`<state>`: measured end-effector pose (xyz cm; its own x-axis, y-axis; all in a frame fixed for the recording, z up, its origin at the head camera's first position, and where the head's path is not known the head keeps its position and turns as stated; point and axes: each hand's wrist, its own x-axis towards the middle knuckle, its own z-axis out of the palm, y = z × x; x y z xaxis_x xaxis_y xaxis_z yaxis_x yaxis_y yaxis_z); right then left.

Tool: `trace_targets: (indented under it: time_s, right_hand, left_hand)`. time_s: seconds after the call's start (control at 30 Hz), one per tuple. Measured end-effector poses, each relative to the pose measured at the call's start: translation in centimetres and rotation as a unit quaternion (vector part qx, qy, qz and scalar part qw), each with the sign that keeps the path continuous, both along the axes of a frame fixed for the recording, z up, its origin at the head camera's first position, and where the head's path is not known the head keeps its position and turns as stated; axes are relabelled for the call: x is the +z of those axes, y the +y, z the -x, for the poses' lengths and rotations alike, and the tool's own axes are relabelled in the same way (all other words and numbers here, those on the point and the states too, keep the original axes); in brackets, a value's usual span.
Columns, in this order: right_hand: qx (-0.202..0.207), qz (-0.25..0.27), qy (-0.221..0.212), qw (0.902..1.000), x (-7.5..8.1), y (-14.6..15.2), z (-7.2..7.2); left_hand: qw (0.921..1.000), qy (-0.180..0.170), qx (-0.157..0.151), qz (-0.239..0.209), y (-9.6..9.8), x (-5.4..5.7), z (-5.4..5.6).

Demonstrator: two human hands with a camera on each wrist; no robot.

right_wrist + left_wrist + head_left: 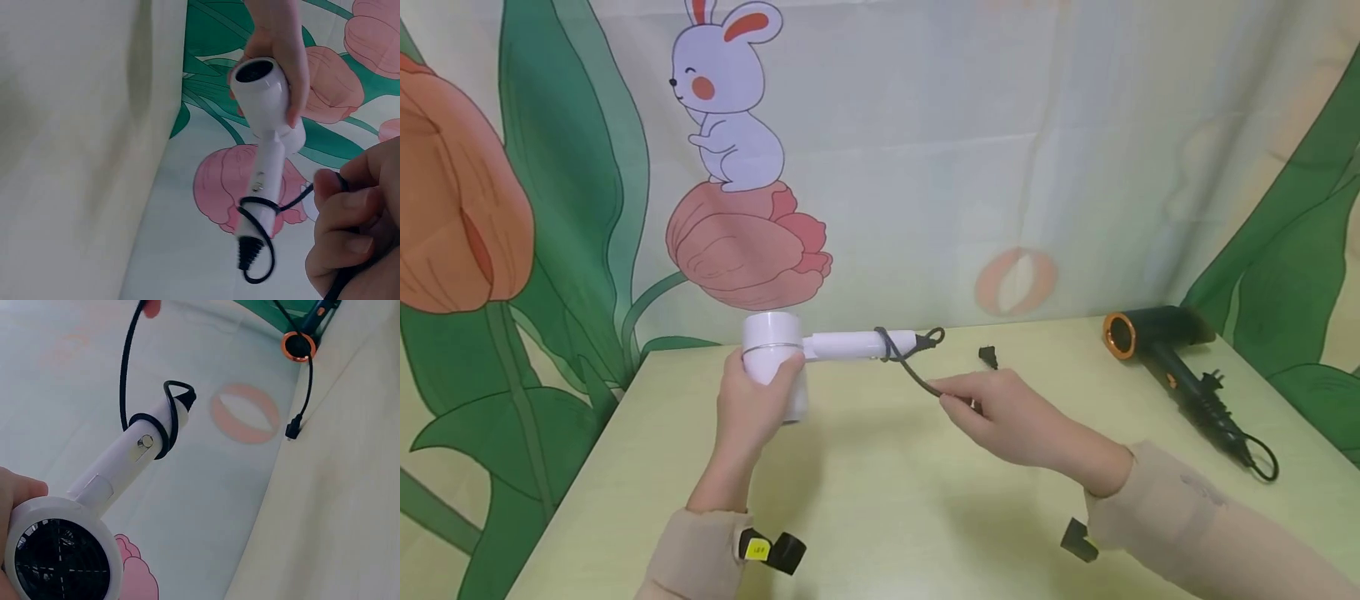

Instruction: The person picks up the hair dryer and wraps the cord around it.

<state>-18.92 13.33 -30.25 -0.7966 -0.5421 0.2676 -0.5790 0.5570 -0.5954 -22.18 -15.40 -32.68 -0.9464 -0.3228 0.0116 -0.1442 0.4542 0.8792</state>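
A white hair dryer (772, 333) is held up above the table by its barrel in my left hand (751, 404), its handle pointing right. The black cord (912, 372) is looped around the handle near its end. My right hand (1000, 412) pinches that cord a little to the right of the handle, with fingers curled around it in the right wrist view. The cord's plug (294, 427) hangs free below the right hand in the left wrist view. One round grille (61, 559) of the dryer faces the left wrist camera.
A black hair dryer (1172, 367) with an orange ring lies at the right of the pale table (865, 517), its cord bundled at the handle. Behind the table hangs a curtain (910, 167) printed with tulips and a rabbit.
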Motion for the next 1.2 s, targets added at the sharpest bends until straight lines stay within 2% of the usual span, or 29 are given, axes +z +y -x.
trace_targets:
  time_s: [0.17, 0.47, 0.6, 0.83, 1.03, 1.2]
  right_hand:
    - [0.009, 0.007, -0.028, 0.9995, -1.8, -0.2, -0.1]
    - [0.019, 0.001, -0.024, 0.9995, -4.9, -0.3, 0.6]
    - [0.008, -0.009, -0.026, 0.9996, -6.5, -0.4, 1.6]
    - [-0.006, 0.001, -0.075, 0.9972, -9.0, -1.1, 4.0]
    - [-0.015, 0.000, -0.092, 0.9957, -10.1, -1.5, 5.9]
    - [-0.017, -0.011, -0.097, 0.9951, -10.6, -1.7, 6.9]
  left_hand:
    - [0.9992, 0.015, 0.021, -0.031, 0.0, -0.1, 0.3]
    - [0.9920, 0.031, 0.035, -0.118, -0.2, 0.1, 0.9]
    - [0.9881, 0.016, 0.037, -0.148, -0.4, 0.2, 1.1]
    - [0.9816, -0.003, 0.034, -0.188, -0.3, 0.4, 1.2]
    - [0.9754, -0.007, 0.009, -0.220, 0.2, 0.8, 0.9]
    - [0.9710, -0.014, -0.005, -0.239, 0.4, 1.2, 0.6]
